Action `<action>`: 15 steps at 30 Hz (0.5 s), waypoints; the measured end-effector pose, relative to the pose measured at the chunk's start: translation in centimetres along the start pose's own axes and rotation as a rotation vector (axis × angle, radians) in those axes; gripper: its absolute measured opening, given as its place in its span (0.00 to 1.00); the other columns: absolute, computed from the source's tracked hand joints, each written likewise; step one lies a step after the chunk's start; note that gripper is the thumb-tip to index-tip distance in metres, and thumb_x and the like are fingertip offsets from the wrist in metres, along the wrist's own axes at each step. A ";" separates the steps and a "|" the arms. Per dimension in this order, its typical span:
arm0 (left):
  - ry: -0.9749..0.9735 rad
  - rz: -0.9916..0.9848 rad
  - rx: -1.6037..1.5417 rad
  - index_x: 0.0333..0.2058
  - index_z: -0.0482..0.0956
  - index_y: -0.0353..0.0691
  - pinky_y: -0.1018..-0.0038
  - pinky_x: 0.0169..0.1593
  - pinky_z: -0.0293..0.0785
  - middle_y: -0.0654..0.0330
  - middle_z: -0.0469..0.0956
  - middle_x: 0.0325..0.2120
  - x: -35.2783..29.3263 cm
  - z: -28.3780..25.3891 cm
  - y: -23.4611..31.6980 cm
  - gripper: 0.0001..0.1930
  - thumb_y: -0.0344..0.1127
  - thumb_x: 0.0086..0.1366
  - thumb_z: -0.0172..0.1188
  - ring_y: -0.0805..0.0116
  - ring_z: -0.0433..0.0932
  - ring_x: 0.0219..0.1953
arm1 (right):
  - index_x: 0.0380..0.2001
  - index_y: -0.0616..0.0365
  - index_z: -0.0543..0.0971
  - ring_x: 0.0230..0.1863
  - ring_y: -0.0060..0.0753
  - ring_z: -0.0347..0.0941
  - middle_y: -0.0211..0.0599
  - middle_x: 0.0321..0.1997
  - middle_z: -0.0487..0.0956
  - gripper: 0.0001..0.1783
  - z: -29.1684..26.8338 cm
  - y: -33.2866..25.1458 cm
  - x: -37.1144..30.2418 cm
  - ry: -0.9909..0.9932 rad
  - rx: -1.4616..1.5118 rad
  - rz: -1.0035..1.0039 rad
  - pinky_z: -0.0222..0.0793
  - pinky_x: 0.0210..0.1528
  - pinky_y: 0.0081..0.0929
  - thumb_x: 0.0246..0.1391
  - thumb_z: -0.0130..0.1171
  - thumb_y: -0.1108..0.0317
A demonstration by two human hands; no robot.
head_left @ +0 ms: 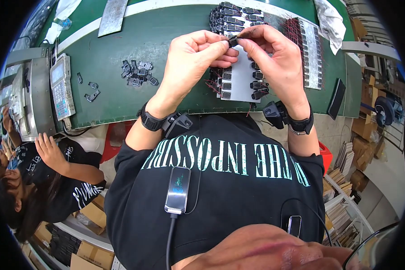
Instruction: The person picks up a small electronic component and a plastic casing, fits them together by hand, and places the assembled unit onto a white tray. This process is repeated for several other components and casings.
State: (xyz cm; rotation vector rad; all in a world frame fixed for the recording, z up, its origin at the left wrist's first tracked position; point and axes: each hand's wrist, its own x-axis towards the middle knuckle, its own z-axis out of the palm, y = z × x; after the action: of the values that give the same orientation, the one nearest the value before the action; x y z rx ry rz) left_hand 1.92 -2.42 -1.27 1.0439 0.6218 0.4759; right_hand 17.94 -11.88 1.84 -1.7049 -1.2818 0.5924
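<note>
Above the green table, my left hand (197, 56) and my right hand (274, 53) meet, with a small black part (232, 42) pinched between their fingertips. The fingers cover much of that part, so its exact shape is hidden. Beneath my hands lies a light grey board (241, 81) with rows of small black rectangular modules (227, 86) along both sides, some with thin red wires. More black modules (229, 20) are crowded together at its far end. Left of my left hand, a loose pile of small black frame-like pieces (138, 73) rests on the table.
A second board (309, 54) of red-wired modules lies to the right, near a black phone (336, 99) at the table edge. A grey keypad device (63, 85) stands at left. A metal plate (113, 17) lies at the back. Another person's hand (50, 150) shows at far left.
</note>
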 end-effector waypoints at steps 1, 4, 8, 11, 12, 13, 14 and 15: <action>-0.001 0.000 0.009 0.42 0.77 0.29 0.74 0.43 0.82 0.48 0.83 0.35 0.0 0.1 0.0 0.09 0.29 0.68 0.56 0.65 0.85 0.36 | 0.37 0.63 0.80 0.33 0.23 0.78 0.34 0.33 0.81 0.07 -0.1 0.1 -0.1 -0.011 0.011 -0.004 0.74 0.36 0.19 0.54 0.62 0.75; -0.006 0.015 0.019 0.42 0.77 0.29 0.75 0.43 0.82 0.48 0.83 0.35 -0.1 0.4 0.0 0.09 0.29 0.68 0.56 0.65 0.84 0.36 | 0.39 0.62 0.80 0.30 0.13 0.73 0.26 0.31 0.79 0.07 -0.5 0.4 -0.3 -0.032 0.032 -0.014 0.70 0.35 0.13 0.57 0.61 0.74; -0.005 0.055 0.017 0.41 0.77 0.27 0.75 0.42 0.83 0.48 0.83 0.34 -0.3 0.7 -0.2 0.09 0.28 0.67 0.57 0.66 0.84 0.36 | 0.38 0.63 0.80 0.30 0.13 0.73 0.26 0.31 0.79 0.07 -0.8 0.5 -0.7 -0.038 -0.001 -0.012 0.70 0.35 0.13 0.57 0.60 0.74; -0.007 0.078 0.014 0.41 0.77 0.26 0.76 0.41 0.83 0.48 0.83 0.33 -0.4 0.7 -0.4 0.09 0.28 0.66 0.58 0.66 0.84 0.36 | 0.38 0.63 0.80 0.30 0.13 0.73 0.27 0.31 0.79 0.06 -0.6 0.6 -0.9 -0.018 -0.055 -0.072 0.70 0.34 0.14 0.57 0.60 0.75; -0.011 0.083 0.015 0.41 0.77 0.26 0.76 0.41 0.83 0.48 0.83 0.33 -0.3 0.6 -0.5 0.10 0.28 0.66 0.58 0.66 0.84 0.36 | 0.38 0.63 0.80 0.30 0.13 0.73 0.27 0.31 0.79 0.06 -0.6 0.6 -1.0 -0.017 -0.055 -0.074 0.70 0.34 0.14 0.57 0.60 0.75; -0.015 0.089 0.017 0.41 0.77 0.26 0.76 0.41 0.83 0.48 0.83 0.33 -0.3 0.6 -0.6 0.10 0.28 0.66 0.58 0.66 0.84 0.36 | 0.38 0.63 0.80 0.30 0.14 0.73 0.27 0.31 0.79 0.06 -0.6 0.6 -1.0 -0.007 -0.072 -0.097 0.70 0.34 0.14 0.56 0.61 0.75; -0.015 0.092 0.018 0.41 0.77 0.26 0.76 0.41 0.83 0.48 0.83 0.33 -0.4 0.6 -0.7 0.10 0.28 0.66 0.58 0.66 0.84 0.36 | 0.38 0.64 0.80 0.30 0.14 0.74 0.28 0.31 0.79 0.06 -0.6 0.6 -1.1 0.004 -0.090 -0.121 0.70 0.34 0.14 0.56 0.61 0.76; -0.016 0.085 0.034 0.42 0.77 0.27 0.75 0.42 0.83 0.48 0.83 0.34 -0.4 0.5 -0.7 0.09 0.28 0.67 0.57 0.66 0.84 0.36 | 0.38 0.64 0.80 0.30 0.14 0.74 0.28 0.31 0.80 0.06 -0.5 0.7 -1.2 0.016 -0.108 -0.144 0.71 0.35 0.15 0.56 0.61 0.76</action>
State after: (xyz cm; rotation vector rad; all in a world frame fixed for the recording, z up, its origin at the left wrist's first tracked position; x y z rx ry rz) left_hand 2.04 -3.34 -1.60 1.1089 0.5749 0.5326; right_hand 18.29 -13.22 1.38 -1.6838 -1.4343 0.4309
